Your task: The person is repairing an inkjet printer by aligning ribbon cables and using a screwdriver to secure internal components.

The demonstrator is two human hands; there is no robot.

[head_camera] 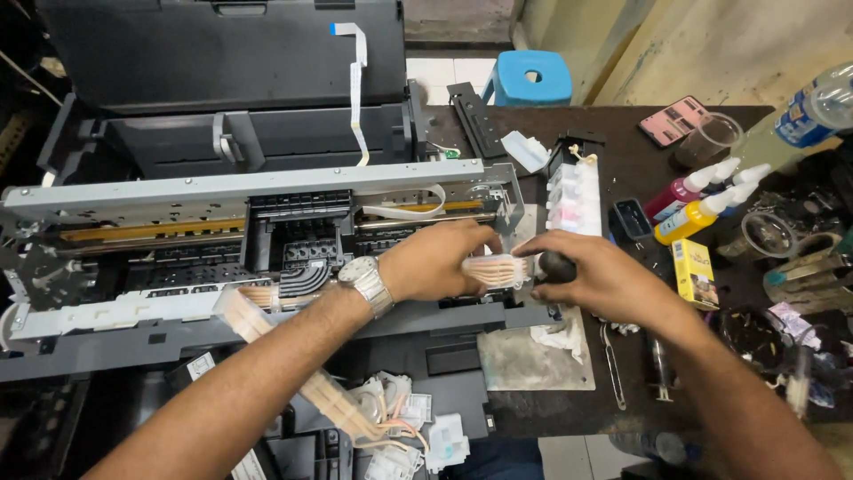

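Gripping the flat bundle of ink tubes (pixel 499 269), my left hand (pixel 435 260) was closed around one end while my right hand (pixel 597 276) clutched a black bulb (pixel 556 266) at the other. Opened printer (pixel 258 240) sat just beyond the left hand, ink bottles (pixel 702 200) and a yellow box (pixel 696 273) beyond the right.

Even, moderately bright overhead light with soft, short shadows; the dark printer (pixel 222 80) interior and lower left corner stay dim. Wide-angle distortion bends the frame edges, and the plastic bottle (pixel 813 111) at upper right blurs slightly.
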